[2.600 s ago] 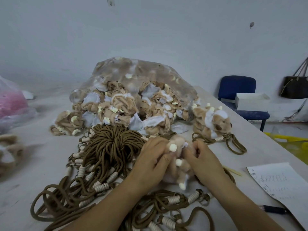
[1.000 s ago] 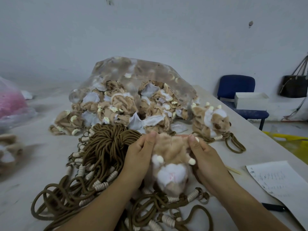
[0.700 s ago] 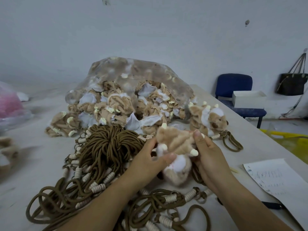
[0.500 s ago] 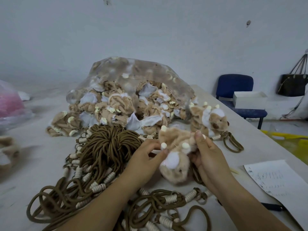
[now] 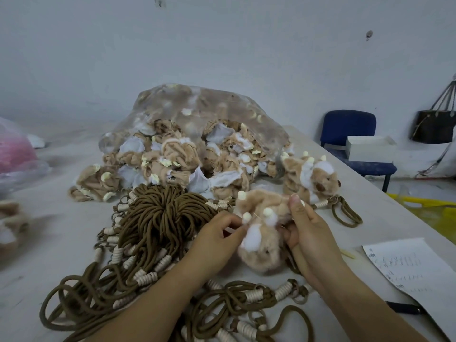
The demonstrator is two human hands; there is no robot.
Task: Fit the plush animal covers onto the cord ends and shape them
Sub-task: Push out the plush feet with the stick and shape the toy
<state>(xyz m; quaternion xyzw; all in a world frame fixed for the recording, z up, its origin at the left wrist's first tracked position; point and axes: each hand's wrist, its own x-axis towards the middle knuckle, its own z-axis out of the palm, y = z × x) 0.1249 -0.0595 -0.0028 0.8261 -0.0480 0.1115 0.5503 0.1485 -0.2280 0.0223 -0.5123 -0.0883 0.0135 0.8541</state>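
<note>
Hands both gripping: our left hand (image 5: 217, 234) pinches the plush (image 5: 261, 248) at its left edge, right hand (image 5: 308, 233) clamps its right side.
We hold it low over the table (image 5: 61, 230), just right of the cords (image 5: 167, 213).

No legible text in view. Only candidate — the paper sheet (image 5: 409, 267) at the right edge of the table (image 5: 61, 230): rows of handwritten marks and tally-like strokes, too small and blurred to read. Dark handbag (image 5: 433, 124) by the wall (image 5: 222, 45) — no brand discernible. Nothing readable on the plush cover (image 5: 261, 245) either.
</note>
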